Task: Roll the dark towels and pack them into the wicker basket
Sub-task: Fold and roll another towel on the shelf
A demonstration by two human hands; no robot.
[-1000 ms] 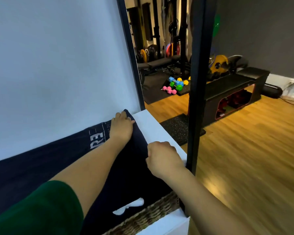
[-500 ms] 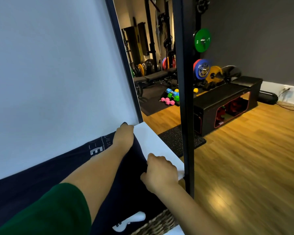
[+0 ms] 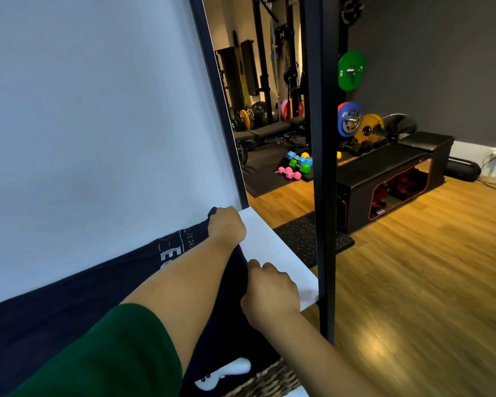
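Note:
A dark navy towel (image 3: 69,305) with white lettering lies spread along a white shelf (image 3: 272,250) against the wall. My left hand (image 3: 226,224) grips the towel's far corner by the wall, fingers curled over the edge. My right hand (image 3: 269,293) pinches the towel's near edge a little closer to me. The wicker basket (image 3: 267,381) shows only its woven rim at the bottom of the view, with dark cloth draped over it.
A black metal post (image 3: 324,196) stands right beside the shelf's front corner. A mirror (image 3: 258,110) with a black frame leans past the shelf end. Wooden floor, a black bench (image 3: 384,170), weight plates and coloured dumbbells lie to the right.
My left hand went from lying flat on the towel's far corner to curling round it. Both hands have shifted left with the towel's end, baring more white shelf. The view tilted up.

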